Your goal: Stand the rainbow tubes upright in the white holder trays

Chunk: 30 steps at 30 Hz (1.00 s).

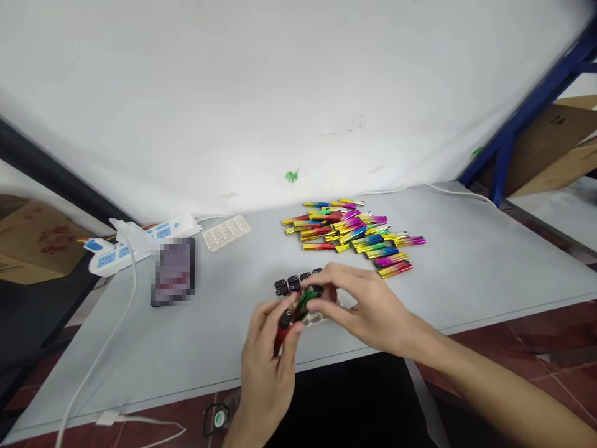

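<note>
My left hand [273, 354] is closed around a slim red lighter-shaped piece [282, 333], its black end pointing up. Between the fingers and thumb of my right hand [361, 305] is a shiny green lighter-shaped piece [306, 300], tilted, its black end up. The two pieces are close together, and I cannot tell whether they touch. Under my hands lies a pale slotted tray [314, 319], partly hidden. Several similar pieces with black ends [293, 280] stand upright at its far left side; my right hand covers some of them.
Farther back lies a loose pile of shiny multicoloured lighter-shaped pieces [354, 233]. A second slotted tray [227, 233] rests near the wall, left of the pile. Farther left are a blurred dark flat object [173, 272], a power strip [109, 260] and a white cable [133, 286].
</note>
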{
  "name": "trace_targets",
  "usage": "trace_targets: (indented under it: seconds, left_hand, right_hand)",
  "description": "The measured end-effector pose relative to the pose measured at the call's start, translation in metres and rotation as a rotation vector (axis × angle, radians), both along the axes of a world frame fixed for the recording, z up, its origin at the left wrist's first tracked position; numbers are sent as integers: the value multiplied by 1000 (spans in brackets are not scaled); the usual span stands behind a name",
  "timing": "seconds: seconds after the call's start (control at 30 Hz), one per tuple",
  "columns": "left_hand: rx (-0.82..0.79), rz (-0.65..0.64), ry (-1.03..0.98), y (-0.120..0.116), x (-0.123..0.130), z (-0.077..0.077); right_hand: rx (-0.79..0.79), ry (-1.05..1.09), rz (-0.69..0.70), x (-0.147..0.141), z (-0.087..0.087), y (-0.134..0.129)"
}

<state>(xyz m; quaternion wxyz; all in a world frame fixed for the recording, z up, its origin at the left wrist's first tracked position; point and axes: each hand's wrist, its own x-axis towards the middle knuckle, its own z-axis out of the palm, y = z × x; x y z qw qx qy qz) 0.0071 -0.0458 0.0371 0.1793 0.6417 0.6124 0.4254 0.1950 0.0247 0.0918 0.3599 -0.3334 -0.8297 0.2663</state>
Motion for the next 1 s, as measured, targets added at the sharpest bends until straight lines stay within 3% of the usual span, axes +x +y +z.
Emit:
trace_targets:
  seconds: [0.13,0.33,0.53,0.67,0.8,0.9,1.0]
  left_hand:
    - [-13,175,-58,-4,-6,4]
    - [-45,90,-240,2,-12,0]
    - [-43,60,-439,7,-9,-12]
    - [51,37,-266,8,-11,-14]
    - [53,127,-48,10,-12,-19]
    - [66,168,-59,13,-10,-24]
    - [78,204,-87,16,-7,-30]
  right_hand:
    - [209,-101,-82,4,-14,16]
    - [382,-241,-55,2,-33,30]
    - [485,-264,-83,-2,-36,29]
    - [484,-236,-154,6,-32,42]
    - [334,-328,-296,21,-33,86]
    - [271,-569,-140,25,-41,118]
    - [358,-747,-45,20,-55,132]
